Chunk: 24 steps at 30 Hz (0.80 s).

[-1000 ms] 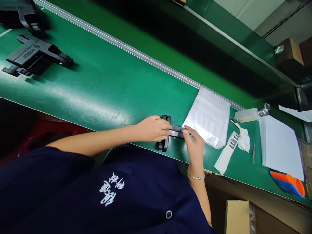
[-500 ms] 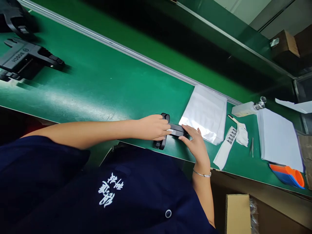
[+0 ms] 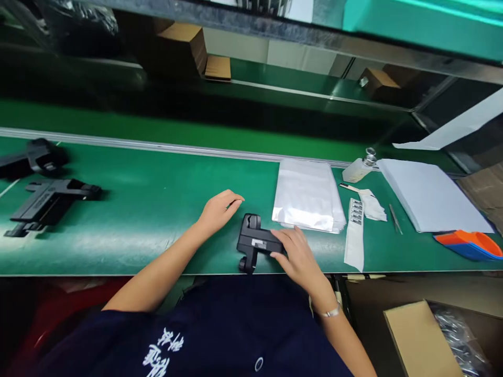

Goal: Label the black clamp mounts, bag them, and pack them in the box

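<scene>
A black T-shaped plastic device (image 3: 251, 240) with a small white label lies on the green bench near its front edge. My right hand (image 3: 294, 254) is closed around the right end of its stem, thumb on the near side and fingers on the far side. My left hand (image 3: 220, 210) hovers up and to the left of the device, apart from it. Its fingers and thumb are extended loosely, and nothing shows between them. Beyond my right hand lies a stack of clear plastic bags (image 3: 308, 193).
Two similar devices, one black (image 3: 43, 157) and one grey and black (image 3: 51, 201), lie at the left. At right are a label strip (image 3: 354, 230), crumpled white paper (image 3: 371, 204), tweezers (image 3: 395, 219), a bottle (image 3: 358, 170), white sheets (image 3: 432, 193) and an orange-and-blue tray (image 3: 471, 243).
My left hand has lifted off the device and moved left. My right hand has shifted to a grip on the stem. The view has tilted up and levelled, showing a shelf above.
</scene>
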{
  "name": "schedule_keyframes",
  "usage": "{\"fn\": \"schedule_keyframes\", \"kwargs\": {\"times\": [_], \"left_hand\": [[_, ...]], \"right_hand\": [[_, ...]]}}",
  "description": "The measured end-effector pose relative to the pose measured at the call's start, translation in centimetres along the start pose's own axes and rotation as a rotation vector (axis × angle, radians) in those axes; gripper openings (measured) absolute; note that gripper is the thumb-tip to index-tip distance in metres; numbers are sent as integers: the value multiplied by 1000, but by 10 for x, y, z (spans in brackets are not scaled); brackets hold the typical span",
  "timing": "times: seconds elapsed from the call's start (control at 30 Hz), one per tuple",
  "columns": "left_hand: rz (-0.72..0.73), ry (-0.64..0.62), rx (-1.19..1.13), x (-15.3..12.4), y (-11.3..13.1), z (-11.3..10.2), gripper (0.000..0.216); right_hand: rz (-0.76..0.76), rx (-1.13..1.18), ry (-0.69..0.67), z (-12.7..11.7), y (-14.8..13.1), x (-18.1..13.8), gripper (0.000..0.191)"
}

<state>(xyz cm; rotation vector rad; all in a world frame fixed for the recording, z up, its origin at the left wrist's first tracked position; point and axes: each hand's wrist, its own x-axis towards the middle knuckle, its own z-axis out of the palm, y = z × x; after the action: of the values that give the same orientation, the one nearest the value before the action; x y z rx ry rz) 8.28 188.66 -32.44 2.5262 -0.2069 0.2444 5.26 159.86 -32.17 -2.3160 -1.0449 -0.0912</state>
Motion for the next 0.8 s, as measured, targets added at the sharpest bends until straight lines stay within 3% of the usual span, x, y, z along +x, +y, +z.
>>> {"fn": "schedule_keyframes", "kwargs": {"times": [0.07, 0.2, 0.27, 0.4, 0.47, 0.63, 0.8], "left_hand": [[112, -67, 81, 17, 12, 19, 31], [501, -276, 261, 39, 61, 71, 24], [596, -323, 305, 44, 83, 94, 27], [574, -405, 320, 50, 98, 114, 24], [534, -448, 274, 55, 96, 112, 23], [267, -534, 115, 76, 98, 96, 24], [162, -690, 20, 106, 97, 93, 9]], "right_hand": [[52, -56, 154, -14, 0, -26, 42], [286, -171, 553, -40, 13, -71, 46], [390, -202, 685, -47, 18, -83, 47], [475, -209, 772, -53, 18, -92, 48], [457, -210, 784, -56, 17, -94, 49], [348, -249, 818, -64, 15, -95, 54], [271, -275, 857, -69, 11, -92, 54]]}}
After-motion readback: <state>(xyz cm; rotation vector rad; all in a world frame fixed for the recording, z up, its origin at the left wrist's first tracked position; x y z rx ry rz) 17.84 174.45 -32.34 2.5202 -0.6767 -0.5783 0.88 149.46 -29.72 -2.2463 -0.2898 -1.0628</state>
